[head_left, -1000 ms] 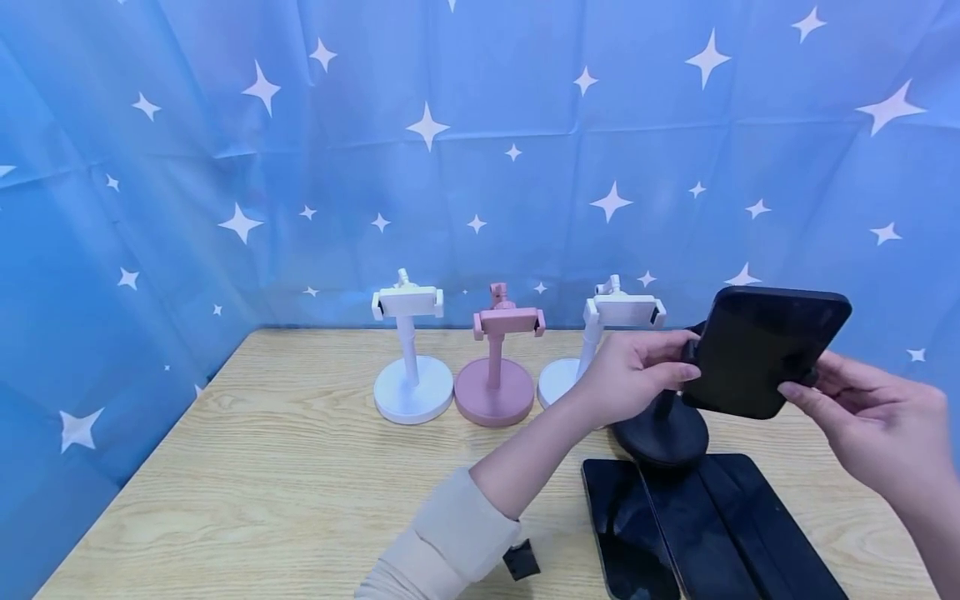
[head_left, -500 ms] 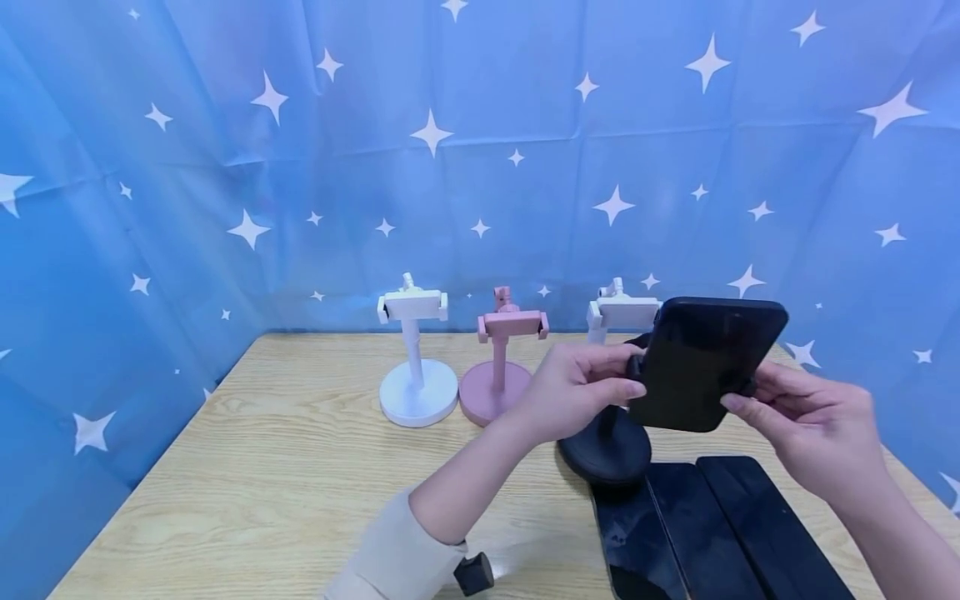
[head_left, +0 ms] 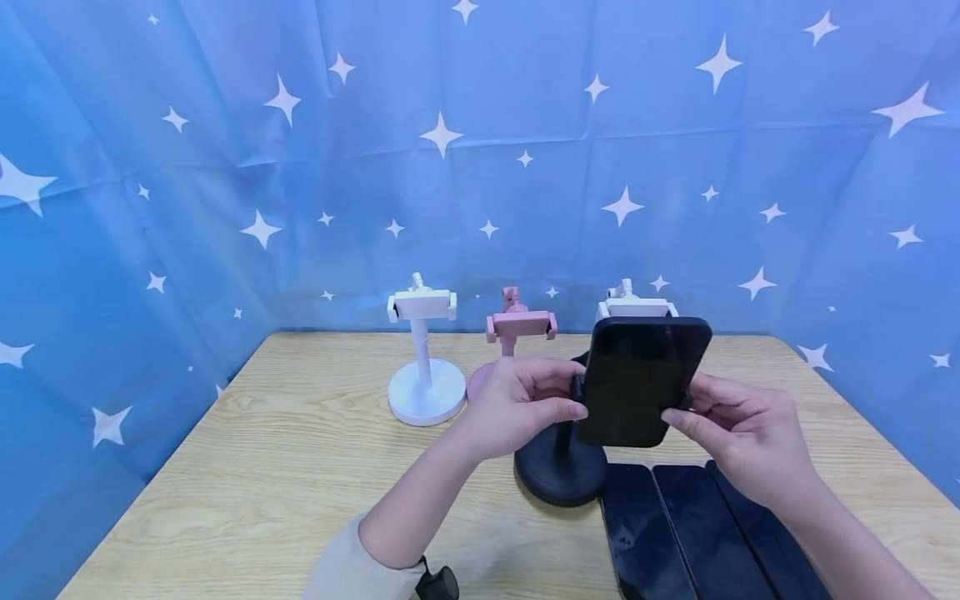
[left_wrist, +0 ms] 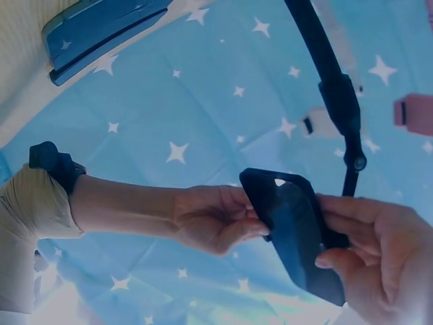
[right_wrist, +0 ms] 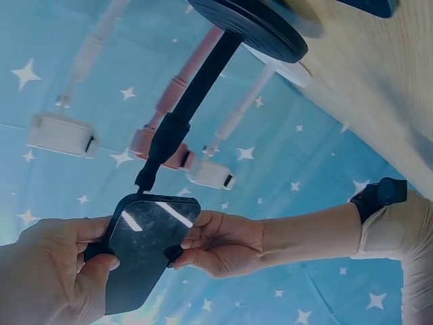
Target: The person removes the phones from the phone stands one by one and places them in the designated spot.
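A black smartphone [head_left: 645, 383] sits in the clamp of a black phone stand [head_left: 561, 471], its dark screen facing me and leaning slightly. On the phone's left side my left hand [head_left: 517, 408] pinches the clamp's end, thumb in front and fingers behind. My right hand [head_left: 750, 437] grips the opposite side, its thumb lying at the screen's edge. From the right wrist view the stand's pole [right_wrist: 196, 95] runs between the round base [right_wrist: 260, 27] and the phone. Whether the base touches the table cannot be told.
Several dark phones [head_left: 712, 533] lie side by side on the wooden table [head_left: 262, 467], front right. Behind the hands stand a white phone stand [head_left: 426, 392], a pink one [head_left: 522, 323] and another white one [head_left: 637, 308], partly hidden. A blue starry curtain [head_left: 375, 167] hangs behind.
Both hands have carried the black stand and its phone leftward and somewhat nearer to me. The base has passed from above the lying phones to their left. The view has shifted slightly.
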The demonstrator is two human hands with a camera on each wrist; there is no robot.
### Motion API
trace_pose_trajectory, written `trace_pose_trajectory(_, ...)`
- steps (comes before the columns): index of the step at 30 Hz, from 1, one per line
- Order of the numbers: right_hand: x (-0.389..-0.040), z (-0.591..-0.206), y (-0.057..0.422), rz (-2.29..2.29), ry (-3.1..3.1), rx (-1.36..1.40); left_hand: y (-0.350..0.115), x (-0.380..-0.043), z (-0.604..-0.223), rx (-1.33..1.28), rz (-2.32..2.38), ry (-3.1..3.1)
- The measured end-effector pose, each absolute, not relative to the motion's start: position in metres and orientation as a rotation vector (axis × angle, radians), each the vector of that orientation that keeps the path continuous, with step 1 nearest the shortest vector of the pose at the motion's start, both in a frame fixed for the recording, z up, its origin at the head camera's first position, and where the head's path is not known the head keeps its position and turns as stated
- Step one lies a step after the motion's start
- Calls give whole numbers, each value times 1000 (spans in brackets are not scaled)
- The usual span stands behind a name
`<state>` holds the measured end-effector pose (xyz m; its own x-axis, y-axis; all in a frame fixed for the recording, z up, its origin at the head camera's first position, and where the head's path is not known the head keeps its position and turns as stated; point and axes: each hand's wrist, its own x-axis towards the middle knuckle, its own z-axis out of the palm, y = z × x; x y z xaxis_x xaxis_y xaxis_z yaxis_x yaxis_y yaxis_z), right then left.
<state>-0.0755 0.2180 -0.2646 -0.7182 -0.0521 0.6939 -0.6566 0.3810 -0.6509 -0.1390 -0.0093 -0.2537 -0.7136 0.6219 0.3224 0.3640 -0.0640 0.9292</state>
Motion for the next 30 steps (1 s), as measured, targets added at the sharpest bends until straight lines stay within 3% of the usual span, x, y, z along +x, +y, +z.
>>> trace_pose_trajectory(30, -76, -286, 208, 1601, -1953, 803, -28, -141, -269, 1282, 1803, 1985)
